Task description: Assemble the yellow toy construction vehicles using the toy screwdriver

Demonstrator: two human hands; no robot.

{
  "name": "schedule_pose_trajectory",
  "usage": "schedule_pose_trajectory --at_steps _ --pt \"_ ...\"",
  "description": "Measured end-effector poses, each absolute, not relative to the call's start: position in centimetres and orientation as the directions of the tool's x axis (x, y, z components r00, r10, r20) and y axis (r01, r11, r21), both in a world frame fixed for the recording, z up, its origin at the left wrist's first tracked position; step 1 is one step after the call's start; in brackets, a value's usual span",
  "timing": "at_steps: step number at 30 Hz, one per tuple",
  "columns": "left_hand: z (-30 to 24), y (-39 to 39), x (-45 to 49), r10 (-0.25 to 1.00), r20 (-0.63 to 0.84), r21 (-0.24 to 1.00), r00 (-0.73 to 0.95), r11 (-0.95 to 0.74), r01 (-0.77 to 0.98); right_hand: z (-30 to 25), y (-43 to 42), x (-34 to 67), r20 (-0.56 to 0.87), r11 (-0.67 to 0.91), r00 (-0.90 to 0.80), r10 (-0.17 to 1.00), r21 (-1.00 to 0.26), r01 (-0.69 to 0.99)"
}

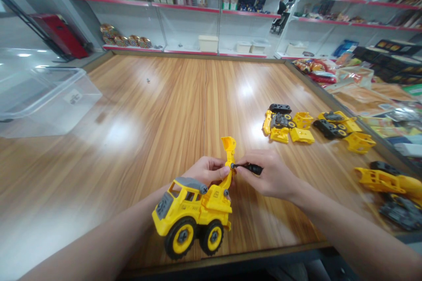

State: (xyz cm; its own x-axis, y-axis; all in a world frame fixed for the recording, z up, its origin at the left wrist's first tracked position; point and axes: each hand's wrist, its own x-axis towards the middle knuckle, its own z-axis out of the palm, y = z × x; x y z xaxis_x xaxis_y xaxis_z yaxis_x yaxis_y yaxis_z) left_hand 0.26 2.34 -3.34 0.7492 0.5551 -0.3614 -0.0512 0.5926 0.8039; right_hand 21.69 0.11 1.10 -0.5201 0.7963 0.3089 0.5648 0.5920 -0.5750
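A yellow toy digger truck with a grey roof and black-and-yellow wheels stands near the front edge of the wooden table. Its yellow arm and bucket rise upright from the back. My left hand is closed on the arm just above the truck's cab. My right hand is closed on a small black screwdriver, whose tip touches a screw on the arm.
Loose yellow and black toy parts lie to the right, with more toy vehicles at the far right edge. A clear plastic bin stands at the left. Shop shelves line the back, with a person far off.
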Motion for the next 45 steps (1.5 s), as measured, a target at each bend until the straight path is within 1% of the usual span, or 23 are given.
schedule_pose_trajectory --at_steps 4,7,12,14,19,21,24,27,30,33,37,42,45 --pt "-3.2 1.9 0.4 0.627 -0.361 0.846 0.69 0.532 -0.041 0.8 0.2 21.8 0.298 0.597 -0.531 0.793 -0.551 0.583" --pt "-3.0 1.5 0.5 0.665 -0.365 0.87 0.652 0.493 -0.015 0.4 0.2 21.8 0.241 0.576 -0.545 0.803 -0.55 0.605" --pt "-2.4 1.3 0.5 0.741 -0.316 0.946 0.593 0.297 0.132 0.2 0.3 21.6 0.166 0.545 -0.556 0.814 -0.55 0.633" --pt "-2.1 1.3 0.6 0.76 -0.295 0.955 0.579 0.26 0.145 0.3 0.4 21.5 0.148 0.528 -0.556 0.818 -0.575 0.625" --pt "-1.6 1.4 0.7 0.772 -0.26 0.962 0.58 0.262 0.083 0.4 0.3 21.3 0.158 0.436 -0.474 0.866 -0.702 0.563" --pt "-1.5 1.4 0.7 0.775 -0.248 0.964 0.582 0.257 0.07 0.3 0.2 21.3 0.181 0.434 -0.458 0.87 -0.723 0.538" --pt "-1.6 1.4 0.5 0.775 -0.241 0.965 0.585 0.257 0.058 0.1 0.3 21.4 0.19 0.452 -0.463 0.865 -0.696 0.558" --pt "-1.7 1.6 0.4 0.763 -0.246 0.963 0.598 0.26 0.064 0.1 0.4 21.4 0.163 0.447 -0.471 0.867 -0.67 0.592" --pt "-1.8 1.7 0.2 0.748 -0.264 0.956 0.608 0.286 0.064 0.2 0.4 21.2 0.167 0.436 -0.464 0.87 -0.7 0.566" --pt "-1.7 1.8 0.1 0.734 -0.26 0.941 0.627 0.337 -0.004 0.3 0.3 21.2 0.207 0.447 -0.454 0.867 -0.727 0.521" --pt "-1.6 2.1 0.0 0.731 -0.248 0.922 0.636 0.379 -0.076 0.1 0.4 21.3 0.235 0.482 -0.466 0.853 -0.697 0.531" --pt "-1.9 2.1 -0.2 0.732 -0.248 0.922 0.634 0.38 -0.079 0.3 0.4 21.2 0.214 0.497 -0.501 0.839 -0.677 0.543" --pt "-2.0 2.1 -0.2 0.729 -0.257 0.915 0.635 0.394 -0.082 0.4 0.3 21.2 0.249 0.502 -0.478 0.842 -0.687 0.526"
